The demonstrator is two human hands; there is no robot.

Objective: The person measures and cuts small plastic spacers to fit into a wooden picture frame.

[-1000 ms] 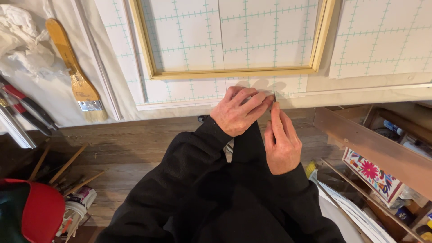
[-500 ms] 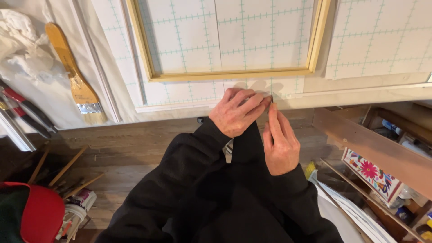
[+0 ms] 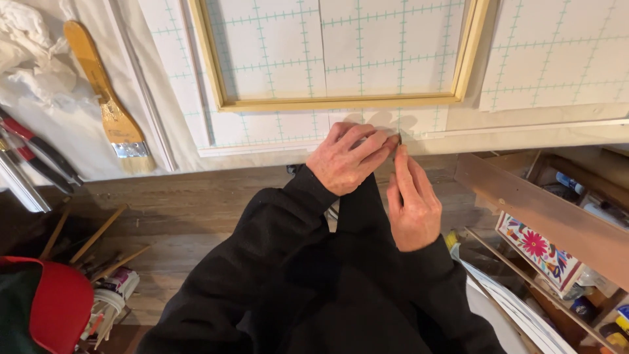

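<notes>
Fingertips of the left hand point(image 3: 350, 157) and right hand point(image 3: 413, 203) meet, pinching a tiny dark object point(image 3: 398, 139) just below the gridded paper sheets point(image 3: 288, 128) and wooden frame point(image 3: 341, 101). Lower right, a white box with red flowers point(image 3: 537, 249) sits on a shelf.

I see a white-covered table point(image 3: 78, 141) running above and to both sides of where my hands pinch together. Directly above the pinch lie gridded sheets point(image 3: 275, 59) with a wooden frame point(image 3: 337, 101) on them. Far left of the pinch a brush point(image 3: 108, 108) lies on the cover, crumpled cloth point(image 3: 29, 62) beyond it, and red-handled tools point(image 3: 36, 154) at the left edge.
</notes>
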